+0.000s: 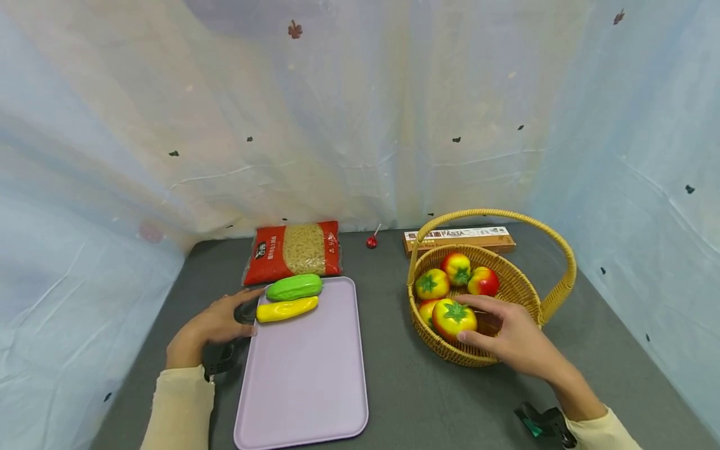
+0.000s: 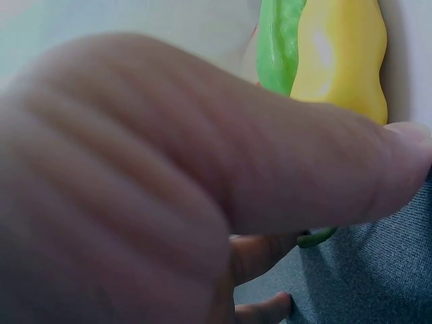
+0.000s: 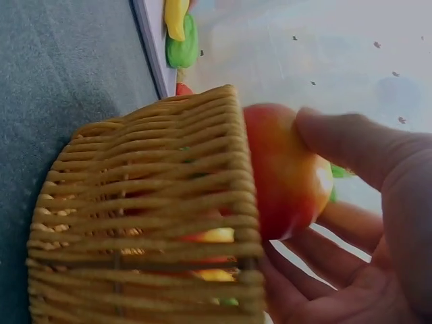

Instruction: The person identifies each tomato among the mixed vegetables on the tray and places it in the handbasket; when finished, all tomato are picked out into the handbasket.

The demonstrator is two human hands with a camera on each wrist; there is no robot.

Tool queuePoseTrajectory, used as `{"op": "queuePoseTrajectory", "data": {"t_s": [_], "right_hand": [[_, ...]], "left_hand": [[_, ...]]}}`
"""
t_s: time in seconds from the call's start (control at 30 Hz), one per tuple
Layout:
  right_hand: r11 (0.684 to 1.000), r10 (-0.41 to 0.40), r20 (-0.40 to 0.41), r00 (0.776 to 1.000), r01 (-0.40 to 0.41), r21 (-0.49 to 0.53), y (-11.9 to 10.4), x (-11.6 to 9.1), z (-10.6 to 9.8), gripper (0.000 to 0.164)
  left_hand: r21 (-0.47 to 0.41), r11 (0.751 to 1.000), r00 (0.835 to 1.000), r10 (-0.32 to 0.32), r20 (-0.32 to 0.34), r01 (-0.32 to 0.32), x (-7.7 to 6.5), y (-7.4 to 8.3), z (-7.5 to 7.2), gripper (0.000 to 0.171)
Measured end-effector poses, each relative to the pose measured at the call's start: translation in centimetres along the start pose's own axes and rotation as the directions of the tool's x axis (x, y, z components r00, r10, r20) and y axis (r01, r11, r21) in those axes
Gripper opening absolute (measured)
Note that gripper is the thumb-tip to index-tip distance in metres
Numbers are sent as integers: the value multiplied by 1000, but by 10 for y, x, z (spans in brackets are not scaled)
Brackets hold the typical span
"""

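Note:
My right hand [image 1: 514, 334] holds a red-and-yellow fruit with a green leafy cap [image 1: 453, 320] between thumb and fingers, at the near side of a wicker basket [image 1: 540, 290]. In the right wrist view, this fruit [image 3: 287, 172] stands partly above the basket's rim. Several similar fruits [image 1: 432, 284] lie inside the basket. My left hand [image 1: 216, 322] is at the left edge of a lilac tray [image 1: 306, 381], thumb and fingers spread. Its fingertips are close to the ends of a green bumpy vegetable [image 1: 294, 287] and a yellow elongated vegetable [image 1: 287, 309]. The thumb [image 2: 324, 169] partly hides the yellow one in the left wrist view.
A red bag of pasta [image 1: 300, 250] lies behind the tray, against the back sheet. To its right are a small red lollipop [image 1: 372, 241] and a brown-and-white pasta box [image 1: 478, 239] behind the basket. The basket's tall handle [image 1: 562, 256] arches over it. Hanging sheets enclose the grey table [image 1: 394, 375].

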State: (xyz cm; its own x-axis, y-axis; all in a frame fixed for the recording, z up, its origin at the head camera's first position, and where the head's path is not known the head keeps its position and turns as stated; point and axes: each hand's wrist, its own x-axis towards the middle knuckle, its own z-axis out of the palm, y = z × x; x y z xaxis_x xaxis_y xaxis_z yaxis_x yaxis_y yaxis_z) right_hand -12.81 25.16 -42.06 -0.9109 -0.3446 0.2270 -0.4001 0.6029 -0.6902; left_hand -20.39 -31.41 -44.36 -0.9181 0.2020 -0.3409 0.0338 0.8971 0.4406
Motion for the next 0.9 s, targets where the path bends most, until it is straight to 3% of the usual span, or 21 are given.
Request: {"op": "queuePoseTrajectory", "data": {"t_s": [0.2, 0.53, 0.67, 0.9], "right_hand": [[998, -28, -11, 1000, 27, -55, -5, 4, 1, 53], [997, 12, 133, 991, -2, -73, -3, -8, -23, 51], [995, 18, 160, 987, -1, -105, 0, -5, -17, 53], [972, -23, 124, 992, 51, -230, 4, 6, -2, 57]], "left_hand": [[-2, 1000, 1000, 5, -2, -5, 1, -2, 1, 94], [-1, 1000, 1000, -16, 3, 16, 1, -1, 1, 95], [0, 1000, 1000, -9, 0, 9, 1, -2, 1, 95], [-3, 1000, 1000, 1, -6, -1, 1, -2, 2, 95]]}}
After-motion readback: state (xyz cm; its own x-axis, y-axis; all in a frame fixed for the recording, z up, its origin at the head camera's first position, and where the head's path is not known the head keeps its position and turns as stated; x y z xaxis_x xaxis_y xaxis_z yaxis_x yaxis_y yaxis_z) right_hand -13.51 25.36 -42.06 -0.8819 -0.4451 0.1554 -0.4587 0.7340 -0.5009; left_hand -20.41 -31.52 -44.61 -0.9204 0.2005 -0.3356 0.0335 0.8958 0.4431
